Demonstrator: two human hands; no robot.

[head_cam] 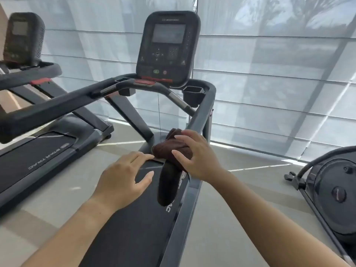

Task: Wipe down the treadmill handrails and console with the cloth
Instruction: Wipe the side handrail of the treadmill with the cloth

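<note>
A dark brown cloth (pixel 169 149) is bunched over the near end of the treadmill's right handrail (pixel 202 116). My right hand (pixel 194 155) presses down on it, fingers wrapped over the cloth. The rail's rounded black end (pixel 166 185) sticks out below the cloth. My left hand (pixel 125 176) hovers just left of the cloth with fingers spread, fingertips close to its edge, holding nothing. The left handrail (pixel 57 110) runs from the lower left up to the black console (pixel 167 47), which stands upright ahead with a dark screen and buttons.
A second treadmill (pixel 38 151) stands to the left, its console (pixel 23 37) at the upper left. Another exercise machine (pixel 331 189) sits at the right edge. The treadmill belt (pixel 131 228) lies below my arms. Window blinds (pixel 269 74) fill the wall ahead.
</note>
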